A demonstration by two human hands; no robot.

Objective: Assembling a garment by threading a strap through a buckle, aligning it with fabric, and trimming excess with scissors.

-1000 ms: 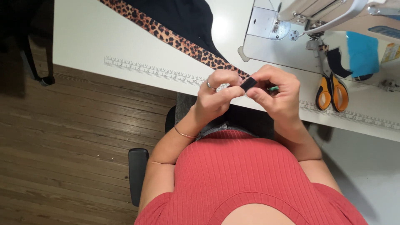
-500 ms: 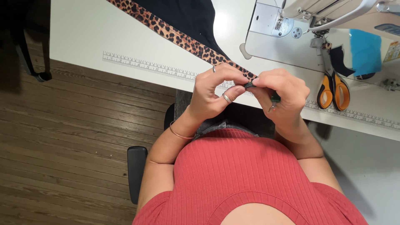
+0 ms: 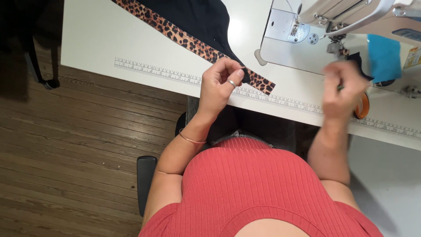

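Head view: hands [image 3: 221, 83], leopard-print fabric strip [image 3: 193, 43].

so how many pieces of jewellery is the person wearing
2 that show: a ring on a finger of the left hand, and a thin bangle round the left wrist. The right hand is too blurred to check.

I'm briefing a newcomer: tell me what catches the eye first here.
The leopard-print strip runs slantwise across the white table, edging black fabric. The left hand pinches something small and dark by the strip's near end, while the right hand, blurred, is over by the orange-handled scissors. A white sewing machine stands at top right.
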